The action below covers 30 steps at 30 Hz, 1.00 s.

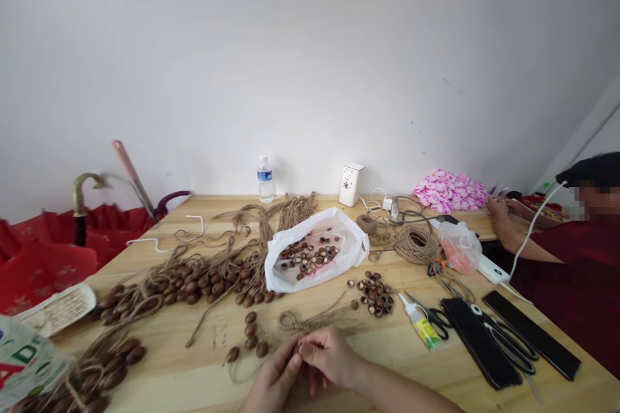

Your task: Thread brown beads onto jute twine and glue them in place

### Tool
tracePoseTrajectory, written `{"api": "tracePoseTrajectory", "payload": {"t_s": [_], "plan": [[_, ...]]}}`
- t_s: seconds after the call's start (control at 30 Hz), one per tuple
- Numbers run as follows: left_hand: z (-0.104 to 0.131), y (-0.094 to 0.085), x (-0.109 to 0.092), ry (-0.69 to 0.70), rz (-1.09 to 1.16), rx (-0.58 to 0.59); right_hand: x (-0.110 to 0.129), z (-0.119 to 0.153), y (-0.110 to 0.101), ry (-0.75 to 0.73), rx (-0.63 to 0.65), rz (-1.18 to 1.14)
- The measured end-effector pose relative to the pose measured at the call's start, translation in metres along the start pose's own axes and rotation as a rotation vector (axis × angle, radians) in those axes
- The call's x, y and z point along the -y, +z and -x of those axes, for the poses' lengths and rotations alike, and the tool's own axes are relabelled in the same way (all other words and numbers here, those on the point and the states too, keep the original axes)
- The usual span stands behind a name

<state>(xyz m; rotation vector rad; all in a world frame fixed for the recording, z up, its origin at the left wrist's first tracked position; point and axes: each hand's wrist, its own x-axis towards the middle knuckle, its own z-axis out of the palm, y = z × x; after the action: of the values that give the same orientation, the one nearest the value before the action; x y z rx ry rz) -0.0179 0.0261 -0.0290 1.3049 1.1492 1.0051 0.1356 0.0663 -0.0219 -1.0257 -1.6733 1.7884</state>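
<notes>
My left hand (278,371) and my right hand (332,355) meet at the table's near edge. Fingers of both are closed in a pinch on a thin brown strand of twine, mostly hidden by the fingertips. A thin loose strand curves out left of my left hand. Just beyond the hands lies a looped bundle of twine (314,322). Several round brown nuts (250,329) sit to the left of it. A pile of open nut shells (376,295) is on the right, and a white plastic bag (278,279) holding more shells stands open behind.
Corded nuts (194,284) cover the left side. To the right are a glue bottle (421,326), scissors (508,342), black phones (479,342) and a twine coil (415,244). A water bottle (265,181) stands by the wall. Another person (557,271) sits at right.
</notes>
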Motion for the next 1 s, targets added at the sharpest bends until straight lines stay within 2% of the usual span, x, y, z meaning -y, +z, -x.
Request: {"api": "tracePoseTrajectory", "payload": {"t_s": [0.13, 0.47, 0.87, 1.0], "plan": [[-0.001, -0.001, 0.002, 0.011, -0.011, 0.004, -0.001, 0.000, 0.000, 0.000, 0.003, 0.008], [-0.002, 0.001, -0.006, 0.026, -0.037, 0.033, 0.007, 0.003, 0.002, -0.004, -0.005, 0.060], [0.001, 0.003, -0.010, 0.021, 0.011, 0.011, 0.001, 0.001, 0.001, -0.008, -0.004, 0.091], [0.000, 0.003, -0.006, 0.022, -0.009, -0.002, -0.001, 0.001, 0.001, -0.020, -0.010, 0.100]]}}
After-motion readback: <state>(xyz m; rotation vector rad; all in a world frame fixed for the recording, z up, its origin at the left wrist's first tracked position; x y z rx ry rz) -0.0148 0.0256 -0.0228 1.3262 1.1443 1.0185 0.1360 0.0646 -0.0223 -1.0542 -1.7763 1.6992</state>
